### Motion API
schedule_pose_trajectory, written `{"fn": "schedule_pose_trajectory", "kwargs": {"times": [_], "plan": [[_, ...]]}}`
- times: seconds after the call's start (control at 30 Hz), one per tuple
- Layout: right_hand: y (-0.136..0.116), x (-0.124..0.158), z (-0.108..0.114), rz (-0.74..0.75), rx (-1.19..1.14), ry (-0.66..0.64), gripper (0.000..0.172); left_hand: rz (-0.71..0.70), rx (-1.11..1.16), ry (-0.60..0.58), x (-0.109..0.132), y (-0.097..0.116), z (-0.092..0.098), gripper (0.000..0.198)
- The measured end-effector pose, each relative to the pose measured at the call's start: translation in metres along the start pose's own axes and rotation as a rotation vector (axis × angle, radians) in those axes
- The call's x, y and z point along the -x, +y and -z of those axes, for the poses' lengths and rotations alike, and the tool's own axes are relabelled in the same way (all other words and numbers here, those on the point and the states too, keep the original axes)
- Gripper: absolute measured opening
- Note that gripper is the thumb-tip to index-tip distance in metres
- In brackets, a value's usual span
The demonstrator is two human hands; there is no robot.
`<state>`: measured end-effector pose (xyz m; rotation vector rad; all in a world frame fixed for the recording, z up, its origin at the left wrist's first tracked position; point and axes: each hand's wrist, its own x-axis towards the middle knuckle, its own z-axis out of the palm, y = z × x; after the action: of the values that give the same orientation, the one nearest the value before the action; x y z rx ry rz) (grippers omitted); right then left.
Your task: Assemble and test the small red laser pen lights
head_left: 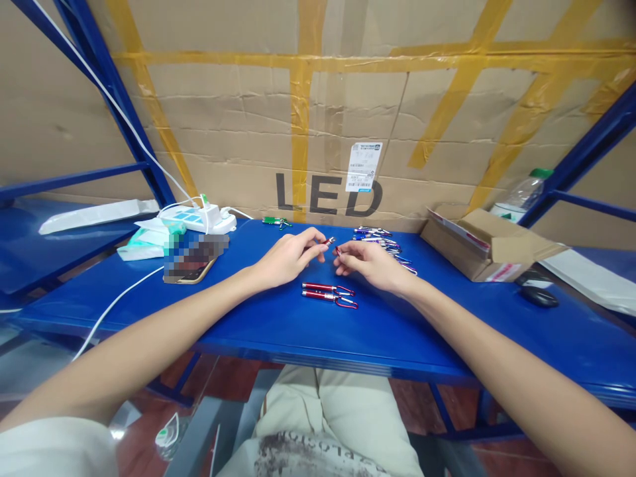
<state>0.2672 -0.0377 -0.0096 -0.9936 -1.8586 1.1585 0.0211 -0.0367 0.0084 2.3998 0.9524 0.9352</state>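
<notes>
My left hand [291, 256] is closed in a pinch round a red keychain flashlight [329, 241], whose silver end sticks out toward my right hand. My right hand [370, 263] is closed, fingertips on a small dark red piece [338, 251]; its shape is mostly hidden. A small gap separates the two hands above the blue table [278, 324]. Below them lie two red keychain flashlights with carabiner clips [318, 287], side by side. Behind my right hand is a group of several blue, purple and silver flashlights [375, 233]. A green flashlight [274, 220] lies at the back.
A phone [199, 262], a green-and-white packet [149, 240] and a white power strip [199, 218] with cables lie at left. An open cardboard box [477, 245], a black mouse-like object [539, 296] and a plastic bottle [527, 192] are at right. Large taped cardboard [223, 132] stands behind.
</notes>
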Motion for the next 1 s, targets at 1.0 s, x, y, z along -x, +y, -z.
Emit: {"fn": "schedule_pose_trajectory", "kwargs": {"times": [1.0], "plan": [[-0.014,0.007,0.003,0.417,0.490,0.214,0.013,-0.173,-0.133,0.047,0.000,0.000,0.002,0.020]]}}
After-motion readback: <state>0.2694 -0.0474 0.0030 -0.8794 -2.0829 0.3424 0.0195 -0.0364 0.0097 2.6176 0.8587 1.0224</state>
